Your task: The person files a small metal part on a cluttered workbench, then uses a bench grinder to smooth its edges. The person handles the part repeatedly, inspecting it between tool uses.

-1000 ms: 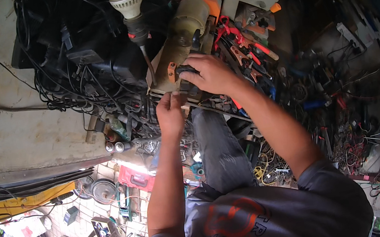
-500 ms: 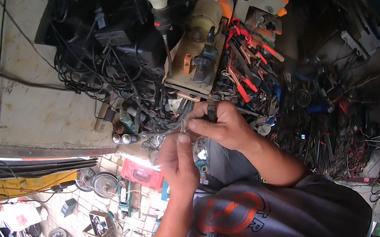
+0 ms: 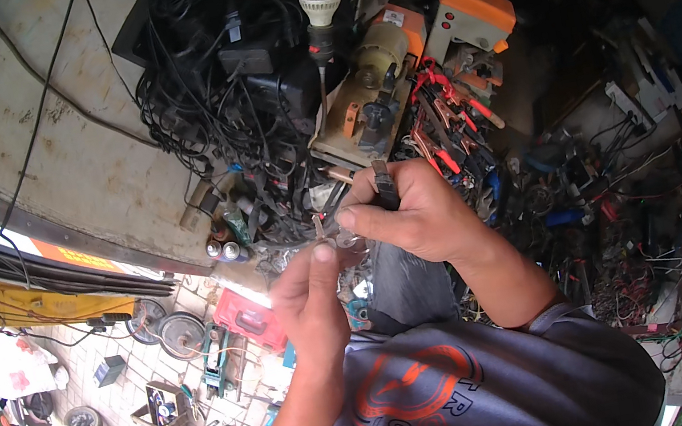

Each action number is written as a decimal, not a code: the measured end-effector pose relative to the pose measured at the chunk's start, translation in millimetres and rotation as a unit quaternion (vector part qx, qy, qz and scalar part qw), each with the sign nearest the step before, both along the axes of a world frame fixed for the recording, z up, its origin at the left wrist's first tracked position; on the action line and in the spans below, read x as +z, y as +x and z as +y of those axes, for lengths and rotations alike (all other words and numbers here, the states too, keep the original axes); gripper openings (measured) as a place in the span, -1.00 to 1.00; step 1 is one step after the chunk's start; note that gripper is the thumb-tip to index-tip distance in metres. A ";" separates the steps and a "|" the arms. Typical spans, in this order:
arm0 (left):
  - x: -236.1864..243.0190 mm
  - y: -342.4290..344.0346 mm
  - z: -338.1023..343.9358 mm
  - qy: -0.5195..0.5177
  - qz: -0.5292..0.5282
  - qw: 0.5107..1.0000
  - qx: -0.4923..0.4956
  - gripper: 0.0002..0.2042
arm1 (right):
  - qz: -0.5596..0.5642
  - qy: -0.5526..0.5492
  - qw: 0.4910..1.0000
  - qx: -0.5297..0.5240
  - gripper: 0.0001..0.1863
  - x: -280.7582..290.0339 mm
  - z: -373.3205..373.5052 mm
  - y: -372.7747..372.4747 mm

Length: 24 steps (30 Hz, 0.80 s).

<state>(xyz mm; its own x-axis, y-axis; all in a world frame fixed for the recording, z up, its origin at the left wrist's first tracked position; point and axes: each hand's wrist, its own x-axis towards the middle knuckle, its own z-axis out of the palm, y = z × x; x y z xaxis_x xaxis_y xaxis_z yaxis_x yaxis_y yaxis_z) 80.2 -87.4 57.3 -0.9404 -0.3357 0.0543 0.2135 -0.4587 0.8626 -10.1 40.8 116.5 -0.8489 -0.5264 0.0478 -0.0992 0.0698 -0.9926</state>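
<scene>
My left hand is closed, thumb on top, pinching a small, thin metal piece that looks like a key and points upward. Close on its right, my right hand is curled around a slim black object that sticks up between its fingers; its exact kind cannot be made out. The right thumb and forefinger press together beside the metal piece. Whether they touch it is unclear. Both hands are raised in front of my grey shirt, close to the bench's near side.
Beyond the hands stands a small bench machine beside a bulb on a stem. Red-handled pliers and clamps lie at its right, tangled black cables at its left. Two spray cans and a red case are at left.
The hands have drawn slightly apart, and the metal piece now stands clearer above the left thumb. The surroundings have shifted in view as my head turned.
</scene>
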 end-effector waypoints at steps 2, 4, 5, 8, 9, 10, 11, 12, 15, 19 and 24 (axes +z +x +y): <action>-0.5 2.4 -1.9 -0.007 -0.003 1.000 -0.004 -0.77 | 0.004 -0.003 1.000 0.004 -0.88 2.1 -4.5 2.9; -1.2 3.9 -2.4 -0.011 -0.003 1.000 -0.006 -0.77 | -0.004 -0.023 1.000 0.011 -0.87 2.7 -8.6 5.0; -1.5 4.5 -2.6 -0.003 -0.004 1.000 -0.005 -0.78 | -0.024 -0.034 0.999 0.005 -0.87 2.7 -10.1 6.0; -1.5 5.5 -3.0 0.029 -0.007 1.000 -0.007 -0.78 | -0.075 -0.065 0.995 -0.018 -0.87 0.5 -14.5 8.7; -1.3 5.9 -3.4 0.032 -0.013 0.999 -0.008 -0.76 | -0.091 -0.068 0.993 -0.020 -0.87 -0.2 -15.3 9.8; -0.9 6.2 -4.0 0.035 -0.019 0.999 -0.009 -0.74 | -0.106 -0.071 0.992 -0.023 -0.87 -1.3 -16.7 10.8; -0.6 6.3 -4.5 0.041 -0.025 0.999 -0.006 -0.72 | -0.122 -0.074 0.989 -0.027 -0.88 -2.1 -17.7 11.8; -0.3 6.1 -4.9 0.038 -0.020 0.999 -0.014 -0.72 | -0.122 -0.075 0.989 -0.032 -0.88 -3.2 -18.9 12.7; 0.1 4.7 -5.3 0.040 -0.006 0.999 -0.026 -0.73 | -0.112 -0.076 0.990 -0.045 -0.87 -6.2 -23.3 15.1; 0.1 2.4 -5.3 0.052 -0.006 0.999 -0.006 -0.77 | -0.083 -0.074 0.993 -0.033 -0.83 -8.7 -26.1 16.0; -0.5 -2.1 -7.0 0.062 0.000 0.998 0.027 -0.78 | -0.131 -0.105 0.986 -0.010 -0.83 -10.8 -20.4 14.6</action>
